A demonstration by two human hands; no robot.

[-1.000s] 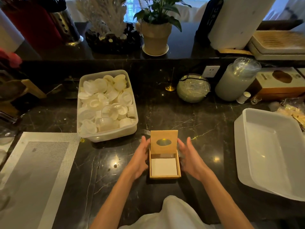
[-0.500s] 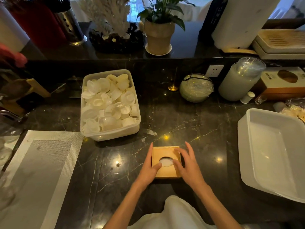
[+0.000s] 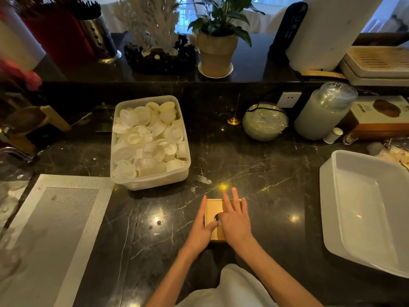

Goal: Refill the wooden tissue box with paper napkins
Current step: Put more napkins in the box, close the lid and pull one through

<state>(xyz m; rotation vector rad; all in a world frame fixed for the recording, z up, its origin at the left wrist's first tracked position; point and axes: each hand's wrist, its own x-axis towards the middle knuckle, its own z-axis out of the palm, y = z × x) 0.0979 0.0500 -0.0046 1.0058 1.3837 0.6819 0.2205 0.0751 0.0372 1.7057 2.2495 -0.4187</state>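
We see the square wooden tissue box (image 3: 213, 212), lid down, on the glossy, veined black marble counter (image 3: 265, 173) just in front of us. Our left hand (image 3: 201, 229) lies open along its left edge, thumb at the oval lid hole where white napkin (image 3: 219, 222) peeks out. Our right hand (image 3: 235, 220) rests flat, fingers spread, over the smooth lid.
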